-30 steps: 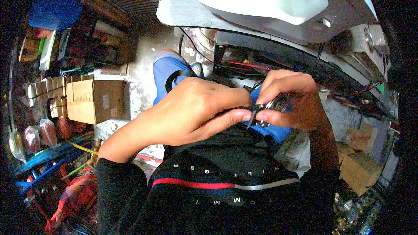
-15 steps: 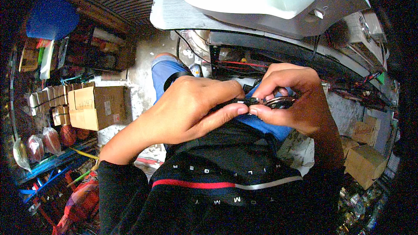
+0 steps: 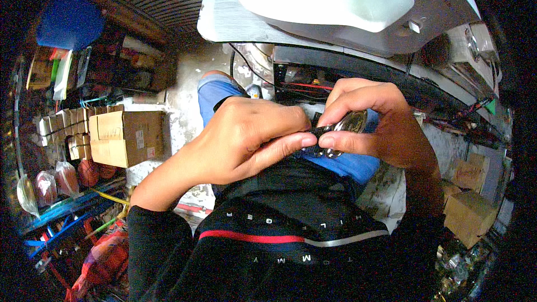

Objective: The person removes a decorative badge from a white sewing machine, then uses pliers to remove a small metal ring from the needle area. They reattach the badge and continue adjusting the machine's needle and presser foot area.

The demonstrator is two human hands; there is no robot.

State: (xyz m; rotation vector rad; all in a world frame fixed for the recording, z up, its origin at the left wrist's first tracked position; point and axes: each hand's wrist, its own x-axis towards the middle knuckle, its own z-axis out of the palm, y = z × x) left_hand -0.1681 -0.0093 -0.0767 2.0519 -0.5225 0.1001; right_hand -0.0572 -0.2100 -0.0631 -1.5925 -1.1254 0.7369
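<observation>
Between my two hands, above my lap, is a small dark shiny piece that looks like a wristwatch (image 3: 354,122), with a round glossy part and a dark linked band. My left hand (image 3: 263,134) is closed, thumb pressed against the curled fingers at the band's left end. Thumb and forefinger of my right hand (image 3: 380,117) pinch the band close to the round part, which stands up inside the curl of that hand. A few bright links show below the fingertips. My left fingers hide the band's far end.
A white sewing machine (image 3: 324,0) sits on a grey tabletop (image 3: 224,14) ahead of me. Cardboard boxes stand at left (image 3: 131,137) and right (image 3: 470,215). A black cable (image 3: 246,62) hangs below the table. Bagged goods (image 3: 67,179) line the left shelf.
The round part has tipped up from nearly edge-on, showing more of its face. My right fingers have shifted slightly left around it. My left hand keeps its pinch.
</observation>
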